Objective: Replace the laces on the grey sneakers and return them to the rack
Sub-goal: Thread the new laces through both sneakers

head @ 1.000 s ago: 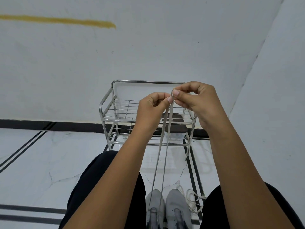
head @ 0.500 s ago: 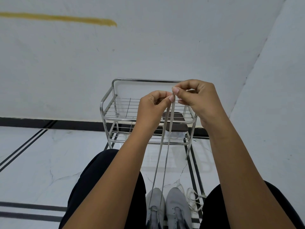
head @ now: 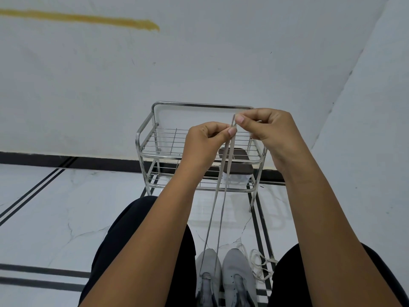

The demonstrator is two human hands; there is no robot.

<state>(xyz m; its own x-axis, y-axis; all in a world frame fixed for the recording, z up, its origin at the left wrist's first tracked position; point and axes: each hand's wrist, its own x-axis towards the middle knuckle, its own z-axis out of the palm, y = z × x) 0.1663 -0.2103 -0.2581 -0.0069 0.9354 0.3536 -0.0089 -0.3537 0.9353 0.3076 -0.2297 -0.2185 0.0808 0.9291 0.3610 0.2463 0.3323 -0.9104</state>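
We pinch both lace (head: 218, 209) ends up high, left hand (head: 207, 140) just below right hand (head: 269, 131), each grip tight on its strand. The strands run straight down to the left grey sneaker (head: 207, 278) on the floor, so evening them means sliding along that line.

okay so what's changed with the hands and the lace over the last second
Little. The right hand has edged its pinch slightly higher along the lace ends; the left hand still pinches just below. Both strands still run taut down to the left grey sneaker. The rack and loose white lace haven't moved.
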